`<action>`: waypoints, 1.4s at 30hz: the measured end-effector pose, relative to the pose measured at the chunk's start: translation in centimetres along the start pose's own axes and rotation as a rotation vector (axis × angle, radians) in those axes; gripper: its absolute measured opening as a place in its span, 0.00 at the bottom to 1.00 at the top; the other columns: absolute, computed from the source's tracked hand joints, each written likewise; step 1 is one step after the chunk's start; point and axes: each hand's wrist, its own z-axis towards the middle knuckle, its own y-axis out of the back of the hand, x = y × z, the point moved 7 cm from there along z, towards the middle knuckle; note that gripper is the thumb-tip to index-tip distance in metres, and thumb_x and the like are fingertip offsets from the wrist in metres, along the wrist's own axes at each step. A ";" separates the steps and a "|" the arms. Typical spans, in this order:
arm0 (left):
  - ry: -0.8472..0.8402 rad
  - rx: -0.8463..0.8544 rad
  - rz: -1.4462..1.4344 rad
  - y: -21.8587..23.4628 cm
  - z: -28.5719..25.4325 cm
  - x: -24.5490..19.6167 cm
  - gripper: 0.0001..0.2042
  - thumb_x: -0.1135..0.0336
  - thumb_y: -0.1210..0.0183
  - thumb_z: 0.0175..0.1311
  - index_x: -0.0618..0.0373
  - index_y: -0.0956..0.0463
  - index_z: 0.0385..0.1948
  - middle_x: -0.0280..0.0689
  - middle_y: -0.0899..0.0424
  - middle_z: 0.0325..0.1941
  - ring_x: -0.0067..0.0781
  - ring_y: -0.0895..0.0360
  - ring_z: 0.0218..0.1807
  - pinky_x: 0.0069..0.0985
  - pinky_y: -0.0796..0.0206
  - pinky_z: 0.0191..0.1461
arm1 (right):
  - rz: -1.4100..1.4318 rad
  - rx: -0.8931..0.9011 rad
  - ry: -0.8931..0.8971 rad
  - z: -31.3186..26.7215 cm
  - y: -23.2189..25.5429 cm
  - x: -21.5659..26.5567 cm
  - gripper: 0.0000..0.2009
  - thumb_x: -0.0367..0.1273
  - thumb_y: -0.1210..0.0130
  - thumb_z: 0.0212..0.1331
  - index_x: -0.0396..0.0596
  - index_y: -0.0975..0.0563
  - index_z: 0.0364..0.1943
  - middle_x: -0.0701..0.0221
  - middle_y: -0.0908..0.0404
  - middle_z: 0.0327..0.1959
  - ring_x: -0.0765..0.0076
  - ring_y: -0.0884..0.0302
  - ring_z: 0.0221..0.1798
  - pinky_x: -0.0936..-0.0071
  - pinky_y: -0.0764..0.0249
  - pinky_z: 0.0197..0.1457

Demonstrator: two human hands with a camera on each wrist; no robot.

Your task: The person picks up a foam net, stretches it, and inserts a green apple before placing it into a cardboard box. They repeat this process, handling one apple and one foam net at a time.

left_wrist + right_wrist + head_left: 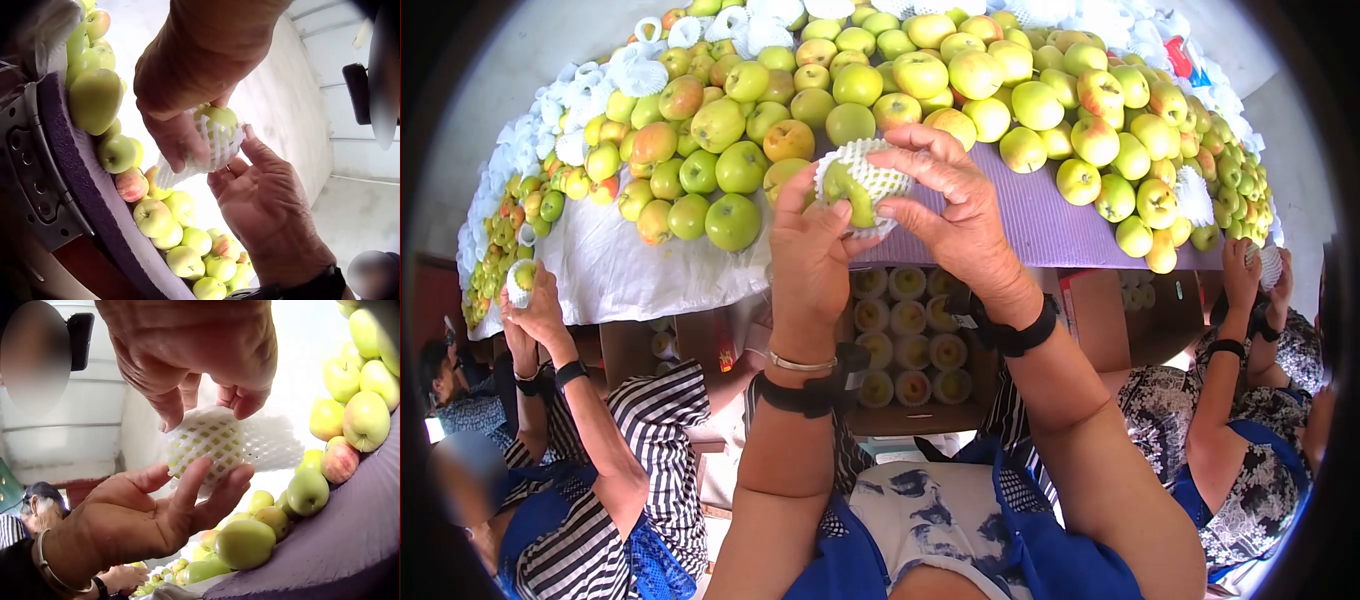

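Note:
A green apple (847,190) sits partly inside a white foam net sleeve (884,180), held up between both hands in front of the apple pile. My left hand (808,255) grips the apple from the left, thumb on its bare green face. From the other side, my right hand (960,205) pinches the sleeve between thumb and fingers. In the right wrist view, the mesh (209,447) covers the apple's side, and its loose end trails off to the right. The left wrist view shows bare apple skin (219,117) at the sleeve's opening.
Loose apples (920,75) are heaped on a table with a purple ribbed cover (1050,215). Foam sleeves (590,90) lie at the back. Below the table edge, an open carton (910,420) holds rows of sleeved apples. People work on both sides, each with an apple in hand.

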 end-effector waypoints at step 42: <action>0.075 0.115 -0.180 -0.9 -0.1 0.6 0.23 0.68 0.48 0.59 0.63 0.41 0.56 0.45 0.29 0.55 0.41 0.28 0.55 0.41 0.30 0.53 | 0.512 -0.050 -0.663 -0.3 2.7 -3.0 0.06 0.28 0.39 0.51 0.42 0.23 0.31 0.76 0.22 0.27 0.85 0.29 0.31 0.85 0.32 0.36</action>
